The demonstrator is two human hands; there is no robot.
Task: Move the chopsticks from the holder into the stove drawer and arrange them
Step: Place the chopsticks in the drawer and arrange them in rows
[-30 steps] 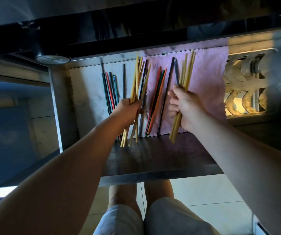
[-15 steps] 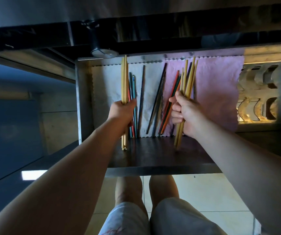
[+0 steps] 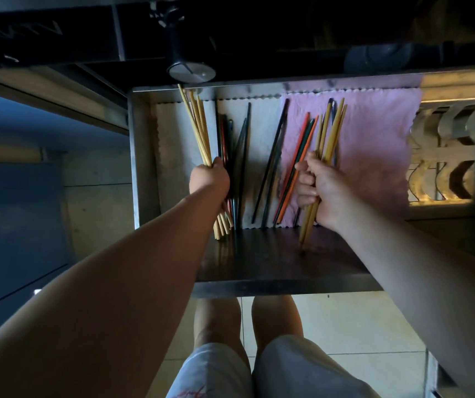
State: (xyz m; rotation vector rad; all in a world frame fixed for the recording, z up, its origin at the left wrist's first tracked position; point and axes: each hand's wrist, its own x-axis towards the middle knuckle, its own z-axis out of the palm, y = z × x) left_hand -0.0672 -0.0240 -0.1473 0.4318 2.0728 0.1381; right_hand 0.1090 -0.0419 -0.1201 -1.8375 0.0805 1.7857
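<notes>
Two fistfuls of bamboo chopsticks over the open stove drawer (image 3: 273, 262)

My left hand (image 3: 209, 179) is curled round the left bundle (image 3: 199, 130) at the drawer's far-left side, over the white liner (image 3: 170, 145); my right hand (image 3: 321, 191) grips the right bundle (image 3: 329, 133) over the pink cloth (image 3: 374, 145); loose coloured chopsticks (image 3: 296, 168) lie on the drawer floor between them; I judge these sticks light, stiff and smooth, apt to fan out or slide lengthways; a firm hold around mid-length, roughly where both hands sit, should keep each bundle square.
</notes>
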